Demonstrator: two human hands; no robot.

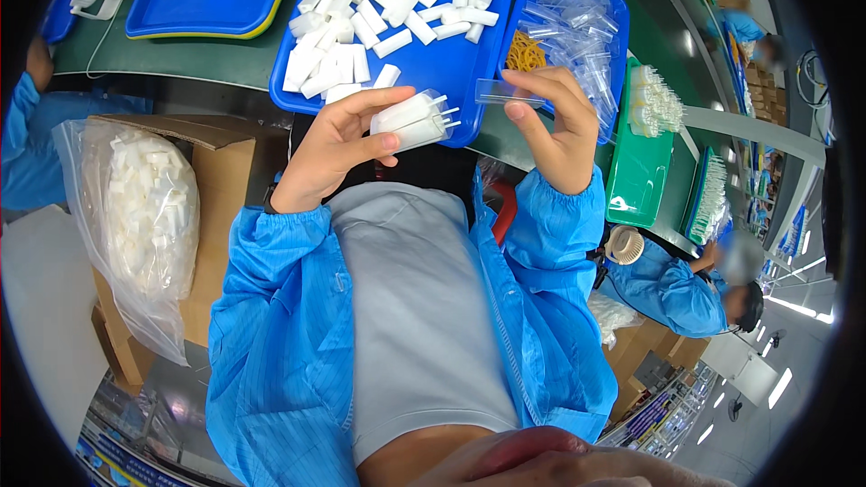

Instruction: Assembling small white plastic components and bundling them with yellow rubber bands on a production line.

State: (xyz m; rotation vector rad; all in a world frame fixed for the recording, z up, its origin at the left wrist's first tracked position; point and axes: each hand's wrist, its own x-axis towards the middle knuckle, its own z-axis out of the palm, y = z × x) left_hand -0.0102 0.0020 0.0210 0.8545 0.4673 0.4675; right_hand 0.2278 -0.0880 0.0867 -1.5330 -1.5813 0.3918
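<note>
Left hand: grip (338,140) closed around a bundle of white pieces (415,120), thumb on the near side and fingers behind; thin prongs project from the bundle's right end.
Right hand: grip (564,131) nearly closed, a clear tube (494,93) pinched between thumb and index finger.
Bundle and tube: both raised above the near edge of the desk (225,59), close to each other but apart; the tube's free end points left, toward the prongs.
Centre tray: blue (487,36), beyond the hands, carrying many loose white pieces (420,29) in a scattered heap.
Right-hand tray: blue (624,27), set beside the centre tray, holding clear tubes (586,22) and a pile of yellow bands (525,52).
Green tray: farther right (636,189), with bristly white parts (654,99) at its far end.
Carton: open cardboard box (221,225) at the person's left, with a clear bag (149,216) full of white pieces.
</note>
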